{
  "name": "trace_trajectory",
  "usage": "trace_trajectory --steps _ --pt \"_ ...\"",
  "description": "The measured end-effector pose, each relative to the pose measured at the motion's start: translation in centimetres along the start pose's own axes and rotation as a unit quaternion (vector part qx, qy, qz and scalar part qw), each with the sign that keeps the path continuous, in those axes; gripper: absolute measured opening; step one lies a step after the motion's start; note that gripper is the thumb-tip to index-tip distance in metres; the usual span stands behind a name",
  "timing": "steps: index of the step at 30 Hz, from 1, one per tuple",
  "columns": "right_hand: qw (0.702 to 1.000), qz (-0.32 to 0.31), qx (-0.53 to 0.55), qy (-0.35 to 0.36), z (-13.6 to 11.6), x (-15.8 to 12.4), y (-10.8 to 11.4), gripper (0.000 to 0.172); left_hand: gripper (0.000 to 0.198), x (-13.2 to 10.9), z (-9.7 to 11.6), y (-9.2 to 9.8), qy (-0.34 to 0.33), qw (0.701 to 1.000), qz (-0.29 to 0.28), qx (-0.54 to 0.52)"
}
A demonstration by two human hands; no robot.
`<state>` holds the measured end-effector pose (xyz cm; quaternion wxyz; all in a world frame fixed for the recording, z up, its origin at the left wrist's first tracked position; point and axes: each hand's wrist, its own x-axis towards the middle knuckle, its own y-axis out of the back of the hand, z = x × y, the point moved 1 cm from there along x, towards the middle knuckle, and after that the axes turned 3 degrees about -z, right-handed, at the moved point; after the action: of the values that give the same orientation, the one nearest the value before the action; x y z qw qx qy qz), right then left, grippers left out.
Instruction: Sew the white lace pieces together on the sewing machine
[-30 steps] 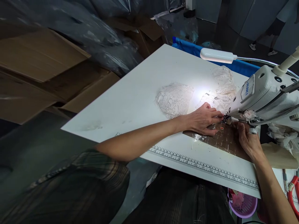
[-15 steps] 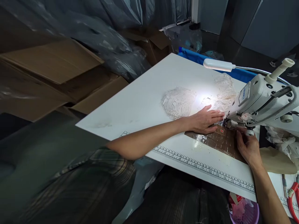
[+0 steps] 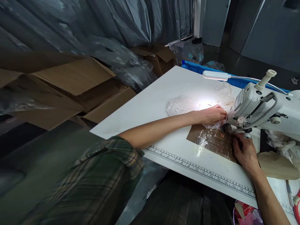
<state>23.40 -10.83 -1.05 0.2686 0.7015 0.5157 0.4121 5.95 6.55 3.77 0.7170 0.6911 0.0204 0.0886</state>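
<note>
White lace fabric [image 3: 181,105] lies on the white table [image 3: 140,107] in the lamp's bright spot and runs up to the head of the sewing machine [image 3: 246,103]. My left hand [image 3: 213,115] is closed on the lace just left of the needle area, fingers bent together. My right hand [image 3: 245,151] rests at the right end of a shiny brown plate [image 3: 211,140], close under the presser area. Its thumb and fingers are curled; the fingertips are partly behind the machine, so what they hold is hidden.
A white lamp [image 3: 217,75] reaches over the table. Open cardboard boxes [image 3: 75,76] and plastic sheeting stand left. A ruler strip [image 3: 199,168] runs along the front edge. Right are tan paper [image 3: 277,165], sheer scraps [image 3: 283,145], a thin tool [image 3: 289,192] and red handles [image 3: 297,206].
My left hand has gone from lying flat with spread fingers to bent fingers gathered on the lace. The whole view has shifted; my right hand stays by the machine.
</note>
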Motion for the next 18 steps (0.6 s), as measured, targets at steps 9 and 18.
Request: trace_trajectory --steps 9,18 --pt "0.998 -0.021 -0.039 0.039 -0.5 -0.2 0.4 0.029 0.036 -2.2 -0.5 0.0 0.099 0.990 0.028 -0.096" --pt "0.996 -0.007 -0.070 0.049 -0.9 -0.5 0.1 0.033 0.040 -4.6 0.0 -1.0 0.204 0.891 0.049 -0.403"
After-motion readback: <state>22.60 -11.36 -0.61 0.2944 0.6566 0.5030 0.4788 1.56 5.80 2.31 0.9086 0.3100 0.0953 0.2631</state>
